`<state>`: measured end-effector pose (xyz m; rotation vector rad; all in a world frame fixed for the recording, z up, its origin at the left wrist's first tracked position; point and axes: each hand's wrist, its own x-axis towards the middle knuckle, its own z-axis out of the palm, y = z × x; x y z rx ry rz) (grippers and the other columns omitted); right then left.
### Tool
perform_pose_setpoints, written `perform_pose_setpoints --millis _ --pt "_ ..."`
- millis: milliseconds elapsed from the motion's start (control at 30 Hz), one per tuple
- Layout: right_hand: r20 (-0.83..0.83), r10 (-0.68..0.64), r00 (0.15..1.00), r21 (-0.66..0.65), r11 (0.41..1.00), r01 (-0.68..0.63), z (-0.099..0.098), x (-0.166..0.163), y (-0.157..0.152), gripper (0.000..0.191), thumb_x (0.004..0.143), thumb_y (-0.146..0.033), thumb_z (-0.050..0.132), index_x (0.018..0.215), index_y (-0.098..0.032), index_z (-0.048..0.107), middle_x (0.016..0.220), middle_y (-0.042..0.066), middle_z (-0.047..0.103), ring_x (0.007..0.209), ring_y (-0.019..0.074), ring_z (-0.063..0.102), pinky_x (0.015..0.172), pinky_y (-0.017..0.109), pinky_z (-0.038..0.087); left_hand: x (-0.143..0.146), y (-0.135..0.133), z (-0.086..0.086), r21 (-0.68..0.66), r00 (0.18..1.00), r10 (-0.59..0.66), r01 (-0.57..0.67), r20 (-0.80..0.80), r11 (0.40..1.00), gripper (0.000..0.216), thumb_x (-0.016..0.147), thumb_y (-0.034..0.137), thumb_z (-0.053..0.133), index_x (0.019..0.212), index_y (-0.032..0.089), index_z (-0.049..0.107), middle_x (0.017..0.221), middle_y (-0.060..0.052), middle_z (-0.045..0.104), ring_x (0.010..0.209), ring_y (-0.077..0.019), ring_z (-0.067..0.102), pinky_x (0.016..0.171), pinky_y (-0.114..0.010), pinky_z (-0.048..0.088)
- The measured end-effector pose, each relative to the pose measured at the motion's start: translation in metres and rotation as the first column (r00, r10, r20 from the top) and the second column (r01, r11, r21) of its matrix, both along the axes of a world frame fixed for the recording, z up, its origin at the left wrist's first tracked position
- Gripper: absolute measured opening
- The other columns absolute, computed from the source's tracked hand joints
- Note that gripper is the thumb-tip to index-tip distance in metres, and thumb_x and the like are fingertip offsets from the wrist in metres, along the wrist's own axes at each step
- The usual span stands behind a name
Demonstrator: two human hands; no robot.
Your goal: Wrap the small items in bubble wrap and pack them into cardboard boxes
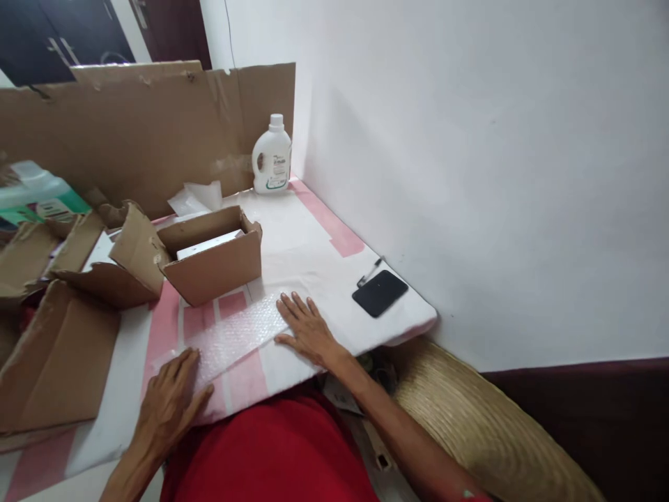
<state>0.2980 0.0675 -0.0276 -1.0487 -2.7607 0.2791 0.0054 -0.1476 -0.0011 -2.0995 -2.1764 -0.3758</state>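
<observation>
A strip of clear bubble wrap (235, 338) lies flat on the cloth-covered table, slanting up from left to right. On its right end rests my right hand (306, 328), palm down with the fingers stretched out. My left hand (170, 390) presses on the left end, thumb apart from the fingers, which lie on the sheet. Neither hand grips anything. Just beyond the wrap stands an open cardboard box (224, 265) with a white flat item (209, 245) inside.
More cardboard boxes (78, 355) stand at the left, near a green liquid container (42, 195). A white bottle (274, 160) stands at the back before a cardboard panel (157, 132). A black phone (380, 293) and a pen (370, 272) lie by the wall, right.
</observation>
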Motion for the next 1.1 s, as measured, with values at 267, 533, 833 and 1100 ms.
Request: perform_pose_setpoints --millis 267,533,833,1100 --pt "-0.066 0.077 0.995 0.117 0.991 -0.069 0.027 0.003 0.029 0.07 0.092 -0.049 0.069 0.15 -0.016 0.049 0.161 0.019 0.039 0.15 0.0424 0.03 0.119 0.06 0.025 0.029 -0.018 0.005 0.036 0.968 -0.176 0.185 -0.176 0.982 0.065 0.084 0.044 0.066 0.144 0.024 0.051 0.138 -0.012 0.064 0.117 -0.0292 0.06 0.093 -0.039 0.044" --pt "-0.143 0.52 0.842 0.167 0.851 -0.498 0.029 -0.059 -0.09 0.057 0.097 -0.066 0.05 0.122 -0.015 0.059 0.111 0.011 0.067 0.1 0.0252 0.057 0.08 0.039 0.044 0.008 -0.02 0.004 0.095 0.955 -0.281 0.29 -0.098 0.952 0.048 0.089 0.033 0.06 0.136 0.027 0.059 0.129 -0.01 0.067 0.118 -0.0265 0.061 0.103 -0.042 0.043" --pt "-0.402 0.393 0.827 0.063 0.913 -0.404 0.011 -0.063 -0.101 0.026 0.102 -0.036 0.055 0.091 -0.017 0.068 0.088 0.006 0.07 0.082 0.0208 0.06 0.069 0.033 0.045 0.016 -0.003 0.028 0.168 0.9 -0.282 0.237 0.332 0.957 0.021 0.092 0.04 0.064 0.108 0.034 0.075 0.1 0.0 0.077 0.092 -0.0168 0.072 0.083 -0.025 0.057" --pt "-0.675 -0.562 0.478 -0.723 0.635 -0.273 0.035 -0.029 -0.09 0.028 0.091 -0.042 0.068 0.075 -0.018 0.069 0.071 -0.001 0.063 0.067 0.0126 0.056 0.063 0.024 0.042 0.02 0.056 0.055 -0.204 0.441 0.164 0.044 0.882 0.978 0.096 0.068 0.06 0.079 0.149 0.022 0.046 0.129 -0.014 0.07 0.115 -0.0319 0.068 0.097 -0.042 0.057"
